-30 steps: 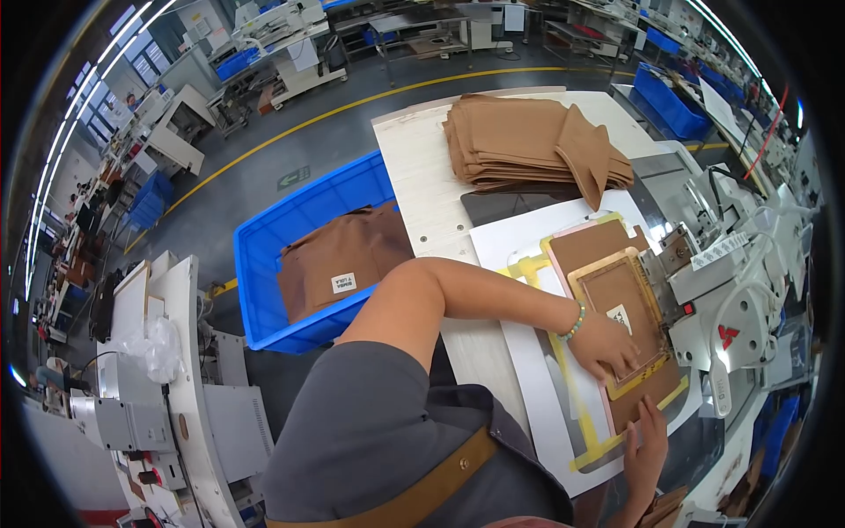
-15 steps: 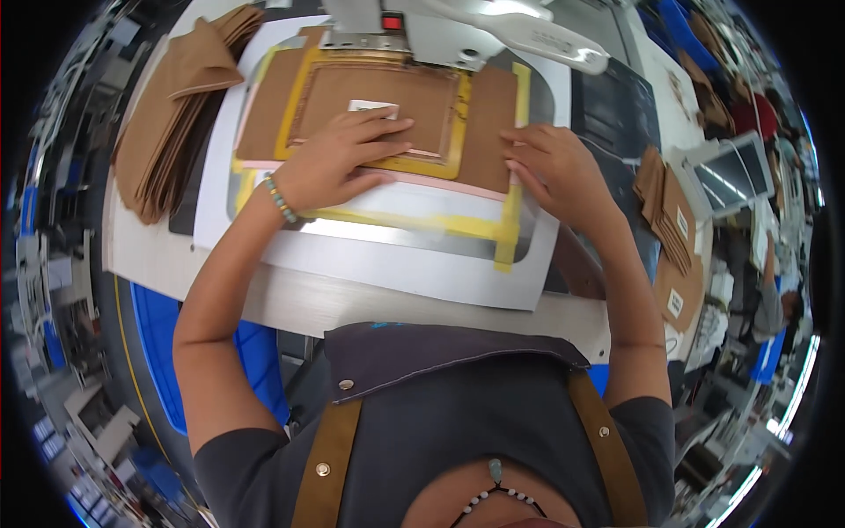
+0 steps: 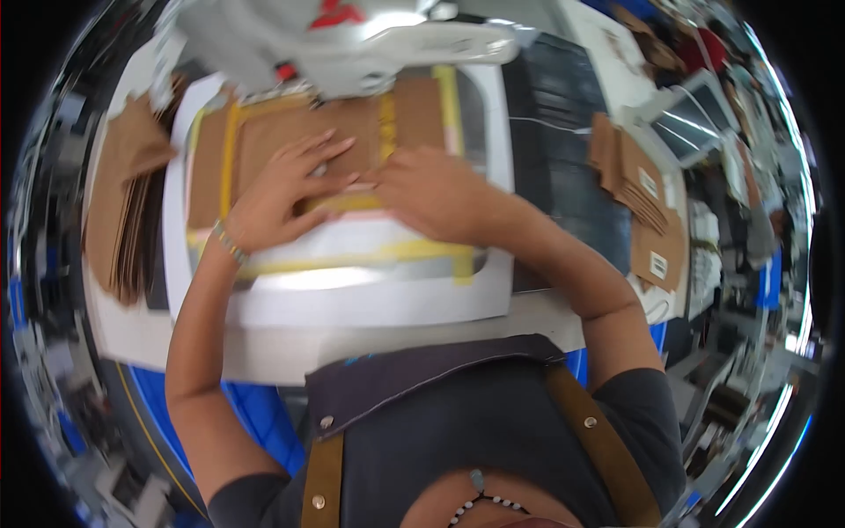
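I'm seeing the left hand (image 3: 283,192) lying with fingers apart over the brown piece (image 3: 286,125) and its yellow frame (image 3: 387,123), seemingly keeping both flat, while the right hand (image 3: 433,195) is bending in over the frame's near right corner, perhaps steadying it; blur is hiding whether its fingers are pinching anything, so I cannot tell. The machine (image 3: 348,57) is looming just beyond both hands, tightening room there; bodyward of them, the white sheet (image 3: 378,304) is leaving a margin before the table's (image 3: 251,359) edge
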